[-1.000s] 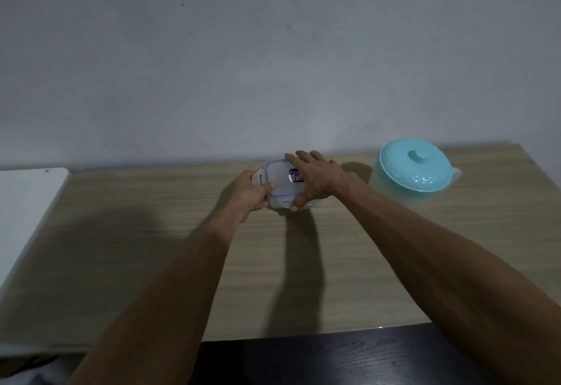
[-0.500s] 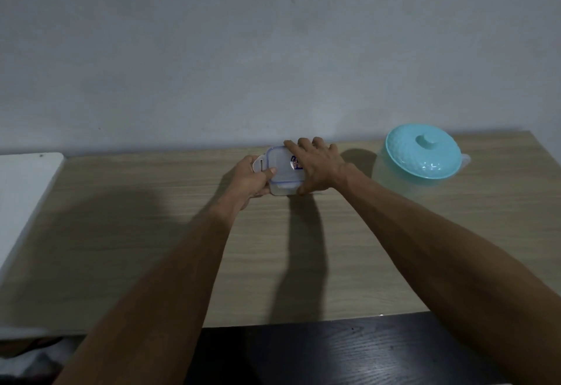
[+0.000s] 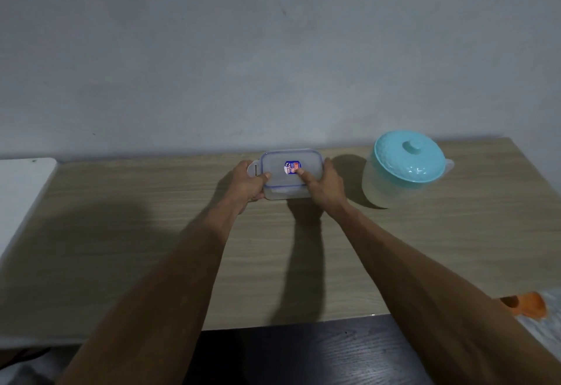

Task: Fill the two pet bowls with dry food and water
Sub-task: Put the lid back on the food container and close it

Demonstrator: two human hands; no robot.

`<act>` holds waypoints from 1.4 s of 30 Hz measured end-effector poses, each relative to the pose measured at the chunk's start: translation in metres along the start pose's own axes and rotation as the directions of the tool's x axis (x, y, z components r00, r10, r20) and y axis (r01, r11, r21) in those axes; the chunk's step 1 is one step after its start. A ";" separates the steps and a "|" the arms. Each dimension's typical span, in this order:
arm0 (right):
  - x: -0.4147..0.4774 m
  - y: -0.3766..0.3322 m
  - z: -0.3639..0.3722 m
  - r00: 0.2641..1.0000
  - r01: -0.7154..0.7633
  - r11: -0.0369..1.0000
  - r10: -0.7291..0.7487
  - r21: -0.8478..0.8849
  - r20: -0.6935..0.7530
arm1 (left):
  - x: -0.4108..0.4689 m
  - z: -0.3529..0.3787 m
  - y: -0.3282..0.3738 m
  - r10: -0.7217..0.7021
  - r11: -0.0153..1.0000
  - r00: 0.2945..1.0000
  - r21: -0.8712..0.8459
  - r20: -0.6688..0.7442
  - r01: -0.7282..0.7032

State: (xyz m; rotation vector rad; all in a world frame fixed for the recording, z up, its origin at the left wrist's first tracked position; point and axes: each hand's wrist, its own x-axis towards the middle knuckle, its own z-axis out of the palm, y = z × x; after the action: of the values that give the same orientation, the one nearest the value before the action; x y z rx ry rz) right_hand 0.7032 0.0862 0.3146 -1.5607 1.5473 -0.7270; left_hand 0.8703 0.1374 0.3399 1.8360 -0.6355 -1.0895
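Pet bowls: none in view anywhere in the frame; the task thing in hand is a clear snap-lock food container point(image 3: 290, 173) with a blue seal line and a small blue-red sticker on its lid, sitting at frame centre on the far edge of the wood-grain table point(image 3: 151, 232), close to the grey wall point(image 3: 273, 50). Left hand point(image 3: 247, 184) clasps the container's left end, thumb hooked over the lid edge, a side latch flap standing out past the knuckles. Right hand point(image 3: 326, 185) wraps the right end, thumb pressed onto the lid beside the sticker, fingers curled round the far side. Both hands are closed on the box, not spread. Judgement: the two-sided hold steadies the base while the latches are worked, i.e. opening it to reach the dry food; contents cannot be made out through the lid. Pitcher point(image 3: 400, 169) with a turquoise knobbed lid stands at centre right, apart from the container, likely the water supply, untouched. White surface point(image 3: 21, 196) abuts the table at the left edge; an orange object point(image 3: 529, 307) shows at lower right, too blurred to identify. Versus the frame a second earlier: the right hand then lay flat across the lid, covering most of it; now it has slid to the right end, and the lid and sticker are exposed. Left hand's hold unchanged. Container and pitcher have not shifted on the table; the camera has moved slightly.
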 end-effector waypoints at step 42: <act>0.037 -0.019 0.015 0.997 -0.064 0.992 0.060 -0.108 -0.037 | 0.022 0.015 -0.029 0.106 0.992 0.983 0.086 -0.149 -0.094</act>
State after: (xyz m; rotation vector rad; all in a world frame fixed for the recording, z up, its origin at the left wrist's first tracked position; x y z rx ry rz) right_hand 0.7294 0.0506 0.3179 -1.5789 1.6780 -0.6463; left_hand 0.8675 0.1282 0.3019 1.9130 -0.6804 -0.8588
